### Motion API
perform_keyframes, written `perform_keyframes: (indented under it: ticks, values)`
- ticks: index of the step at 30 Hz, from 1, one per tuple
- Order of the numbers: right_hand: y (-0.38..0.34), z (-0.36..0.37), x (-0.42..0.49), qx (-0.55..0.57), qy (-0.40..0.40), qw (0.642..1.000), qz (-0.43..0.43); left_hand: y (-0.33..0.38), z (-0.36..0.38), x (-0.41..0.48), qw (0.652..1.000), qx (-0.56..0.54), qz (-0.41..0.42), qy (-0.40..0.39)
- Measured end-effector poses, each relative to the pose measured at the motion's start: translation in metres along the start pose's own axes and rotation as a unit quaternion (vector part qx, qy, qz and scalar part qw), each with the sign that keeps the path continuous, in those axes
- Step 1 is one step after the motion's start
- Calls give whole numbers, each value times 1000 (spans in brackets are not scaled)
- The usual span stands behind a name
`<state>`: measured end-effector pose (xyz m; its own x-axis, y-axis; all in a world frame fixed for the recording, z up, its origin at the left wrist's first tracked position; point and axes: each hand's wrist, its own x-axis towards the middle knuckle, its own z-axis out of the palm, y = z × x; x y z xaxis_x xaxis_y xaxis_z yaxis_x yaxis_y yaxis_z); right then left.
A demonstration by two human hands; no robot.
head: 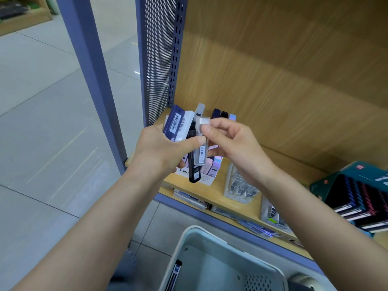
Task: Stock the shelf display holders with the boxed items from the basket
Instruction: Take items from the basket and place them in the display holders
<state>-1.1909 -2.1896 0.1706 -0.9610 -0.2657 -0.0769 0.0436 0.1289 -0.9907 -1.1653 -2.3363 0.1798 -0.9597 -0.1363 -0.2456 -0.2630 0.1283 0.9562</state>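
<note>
The left hand (161,152) grips about four slim boxes (175,122) above the shelf's display holder (205,181); the right hand (233,143) pinches the clear box (200,154). One dark box (176,271) lies in the white basket (190,229).

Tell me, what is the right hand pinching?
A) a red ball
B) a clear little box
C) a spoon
B: the right hand pinches the top of the clear little box, which stands among the bunch of boxes that the left hand holds.
</note>
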Motion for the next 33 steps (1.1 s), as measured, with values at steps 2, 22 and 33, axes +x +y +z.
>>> perform_keyframes:
  ticks: [2,22,33]
  values:
    - [1,-7,0,16,10,1000,9,1,1,0,1000,-5,-4,0]
    - [70,-68,30,-317,91,944,5,1,7,1,1000,-2,-4,15]
    - [107,-109,-38,-459,77,885,26,-4,20,-2,1000,13,11,-9]
